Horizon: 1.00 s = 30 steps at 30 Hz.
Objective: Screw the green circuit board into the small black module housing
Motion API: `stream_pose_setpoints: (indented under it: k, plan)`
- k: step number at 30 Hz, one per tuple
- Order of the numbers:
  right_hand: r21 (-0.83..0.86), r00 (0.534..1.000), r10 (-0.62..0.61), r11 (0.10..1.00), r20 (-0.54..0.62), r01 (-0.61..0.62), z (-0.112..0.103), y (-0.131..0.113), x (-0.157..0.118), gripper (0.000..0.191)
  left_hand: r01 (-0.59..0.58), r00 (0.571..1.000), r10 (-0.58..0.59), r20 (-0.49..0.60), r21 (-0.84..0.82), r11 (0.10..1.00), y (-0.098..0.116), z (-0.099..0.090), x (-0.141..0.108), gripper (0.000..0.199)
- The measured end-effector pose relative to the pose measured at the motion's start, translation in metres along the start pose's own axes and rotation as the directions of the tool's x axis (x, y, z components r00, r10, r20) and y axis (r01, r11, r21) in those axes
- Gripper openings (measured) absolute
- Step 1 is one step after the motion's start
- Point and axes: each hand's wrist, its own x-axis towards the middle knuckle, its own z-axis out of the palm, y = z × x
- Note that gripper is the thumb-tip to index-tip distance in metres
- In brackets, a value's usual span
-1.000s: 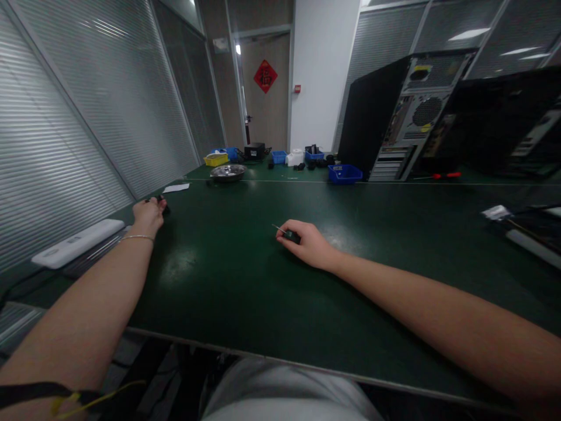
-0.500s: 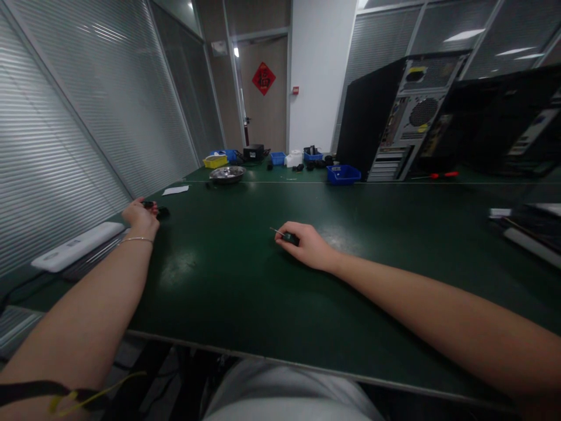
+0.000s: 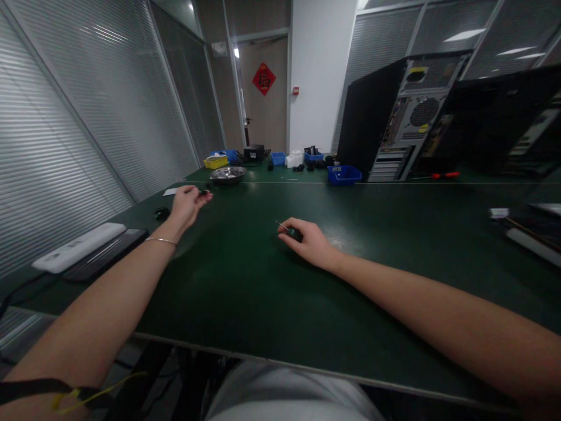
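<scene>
My right hand rests on the green table, its fingers wrapped round a small screwdriver with a dark green handle; the thin metal shaft points up and left. Out over the left part of the table is my left hand, closed on a small dark object at its fingertips, too small to name. A black item lies on the table just left of that wrist. A white paper is partly behind the left hand, and a round metal dish stands beyond it.
A white power strip and a black keyboard-like item lie at the left. Yellow and blue bins stand at the back. A black computer case rises at back right; hardware lies at the right edge.
My left hand has moved right and away from me with a small dark object, leaving the black item on the table in view. My right hand has shifted only slightly, still holding the screwdriver.
</scene>
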Motion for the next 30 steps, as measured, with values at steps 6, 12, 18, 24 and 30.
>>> stream_pose_setpoints:
  k: [6,12,18,24,30]
  plan:
    - [0.022,0.992,0.079,0.997,-0.098,-0.077,0.000,0.011,0.000,0.023,0.070,0.705,-0.226,0.672,0.251,0.965,-0.019,0.079,-0.089,0.026]
    - [0.008,0.999,-0.021,1.000,-0.039,0.021,0.001,0.012,-0.001,0.022,-0.007,0.561,-0.280,0.779,0.343,0.939,-0.013,0.082,-0.109,0.028]
    - [-0.032,0.997,-0.047,0.998,-0.064,0.045,0.001,0.011,-0.002,0.027,0.034,0.530,-0.303,0.792,0.337,0.941,-0.013,0.082,-0.109,0.041]
    - [-0.095,0.995,-0.032,0.995,-0.090,0.024,0.001,0.012,-0.001,0.029,-0.135,0.555,-0.232,0.799,0.362,0.922,-0.009,0.083,-0.113,0.046]
    - [-0.095,0.992,0.000,0.995,-0.123,-0.012,-0.001,0.013,-0.002,0.030,-0.204,0.600,-0.169,0.782,0.354,0.913,-0.005,0.084,-0.113,0.040]
